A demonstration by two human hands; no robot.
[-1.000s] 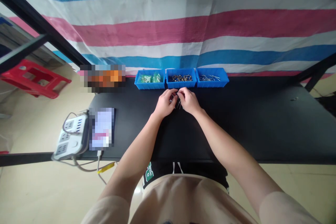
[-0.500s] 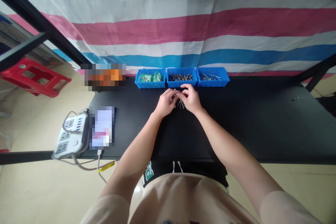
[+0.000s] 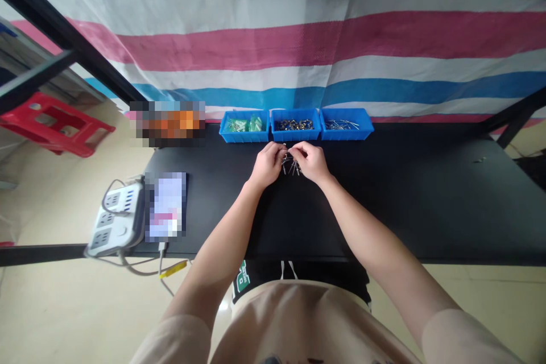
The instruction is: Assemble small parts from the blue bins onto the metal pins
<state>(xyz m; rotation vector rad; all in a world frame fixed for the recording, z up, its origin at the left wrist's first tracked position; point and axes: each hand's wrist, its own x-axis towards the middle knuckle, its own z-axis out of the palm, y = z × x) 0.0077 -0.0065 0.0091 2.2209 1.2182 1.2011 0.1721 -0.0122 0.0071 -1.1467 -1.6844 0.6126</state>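
Observation:
My left hand and my right hand meet fingertip to fingertip above the black table, just in front of the blue bins. Both are closed in a pinch; whatever lies between the fingertips is too small to name. Thin metal pins lie in a small pile on the table under and between the hands, partly covered by the fingers. Behind them, the middle blue bin holds many small brass and dark metal pieces. Long thin metal pins fill part of the right blue bin.
The left blue bin contains small items in green plastic bags. A power strip with cables and a blurred flat object sit at the table's left end. Tiny pieces lie far right. A red stool stands beyond the table.
My right hand's raised index finger has come down into a pinch, and the fingertips of both hands sit close together. The bins have not moved.

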